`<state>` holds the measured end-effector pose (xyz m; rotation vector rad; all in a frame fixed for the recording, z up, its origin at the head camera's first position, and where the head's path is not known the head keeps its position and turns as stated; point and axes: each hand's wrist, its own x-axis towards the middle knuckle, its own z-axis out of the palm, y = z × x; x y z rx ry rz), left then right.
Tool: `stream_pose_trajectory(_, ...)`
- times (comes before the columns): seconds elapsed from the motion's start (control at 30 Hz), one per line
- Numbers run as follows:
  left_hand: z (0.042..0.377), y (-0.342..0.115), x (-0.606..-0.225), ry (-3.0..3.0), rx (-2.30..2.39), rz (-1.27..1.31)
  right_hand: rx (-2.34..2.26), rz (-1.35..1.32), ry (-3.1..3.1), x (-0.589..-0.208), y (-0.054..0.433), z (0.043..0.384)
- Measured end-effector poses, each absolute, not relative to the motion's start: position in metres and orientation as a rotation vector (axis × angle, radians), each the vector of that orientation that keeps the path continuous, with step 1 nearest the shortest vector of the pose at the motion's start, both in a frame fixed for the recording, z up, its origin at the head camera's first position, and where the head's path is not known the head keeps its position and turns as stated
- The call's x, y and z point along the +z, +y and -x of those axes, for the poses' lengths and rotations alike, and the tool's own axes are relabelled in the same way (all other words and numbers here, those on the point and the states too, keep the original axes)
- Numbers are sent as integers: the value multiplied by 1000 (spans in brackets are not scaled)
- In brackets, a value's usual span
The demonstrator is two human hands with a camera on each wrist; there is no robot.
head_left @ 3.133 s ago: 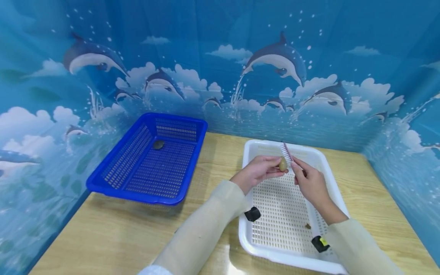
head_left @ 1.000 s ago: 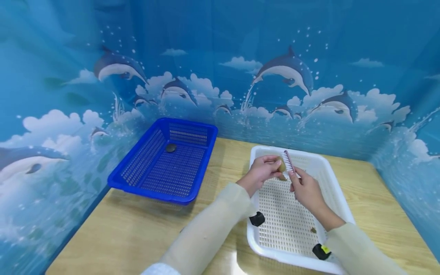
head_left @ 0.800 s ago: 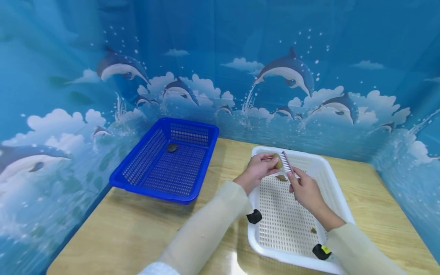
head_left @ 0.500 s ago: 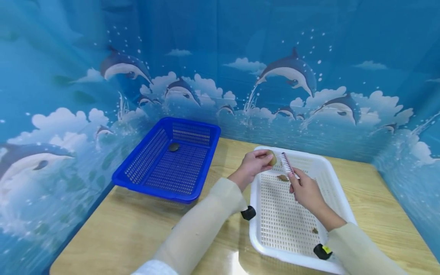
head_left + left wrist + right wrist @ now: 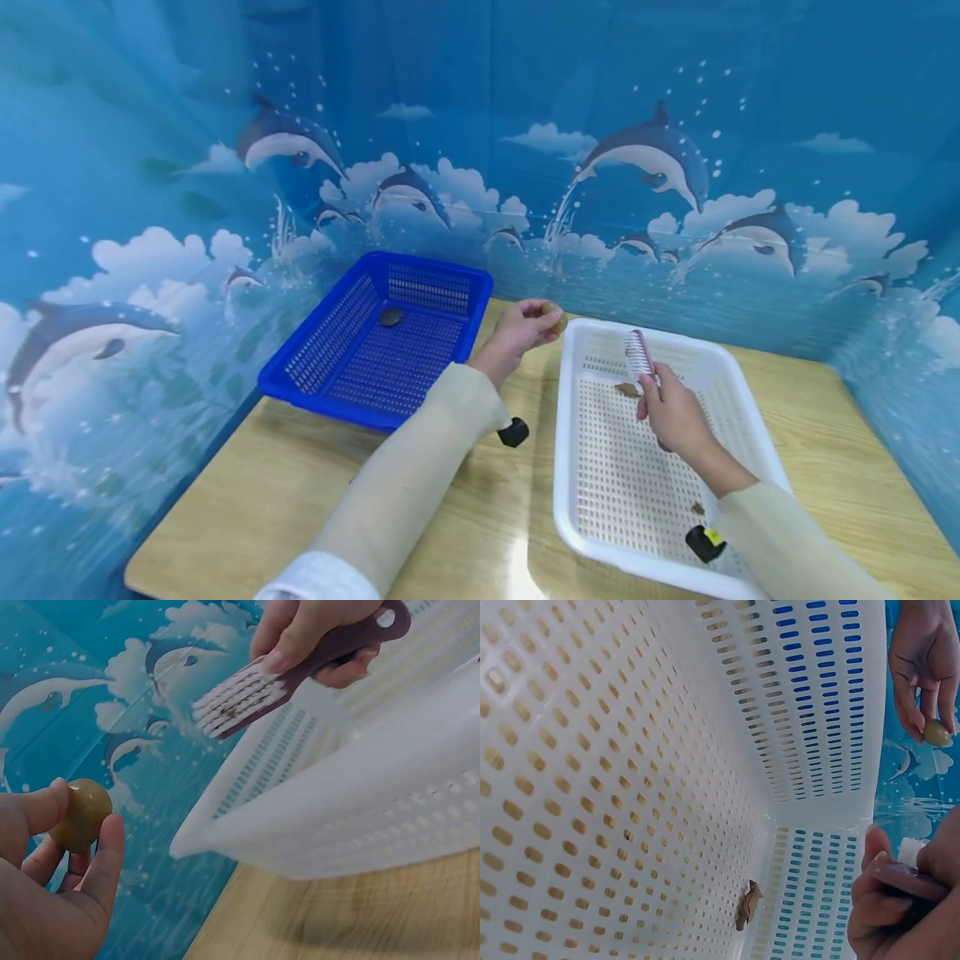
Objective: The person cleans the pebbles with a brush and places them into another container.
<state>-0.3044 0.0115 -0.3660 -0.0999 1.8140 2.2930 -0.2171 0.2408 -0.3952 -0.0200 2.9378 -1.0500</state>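
Note:
My left hand pinches a smooth, rounded olive-brown stone between thumb and fingers, over the table between the two baskets. In the left wrist view the stone looks shiny, and the palm faces up. My right hand grips a purple brush by its handle above the white basket. The brush's white bristles carry a small dark speck and point away from the hand. The stone and the brush are well apart. A dark grey stone lies in the blue basket.
Two brown scraps lie in the white basket: a larger scrap near its far end and a smaller scrap near its front. Both baskets stand on a wooden table. A dolphin-printed curtain rises behind and at both sides.
My left hand has carried the stone left, away from the brush and out past the white basket's left rim. My right hand still holds the brush above that basket. The head view has shifted.

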Motion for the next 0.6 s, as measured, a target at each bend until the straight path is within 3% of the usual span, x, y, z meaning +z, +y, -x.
stream_pose_trajectory(0.6, 340, -65, -359, 1929, 2328, 284, -1090, 0, 2849, -391, 245, 221)
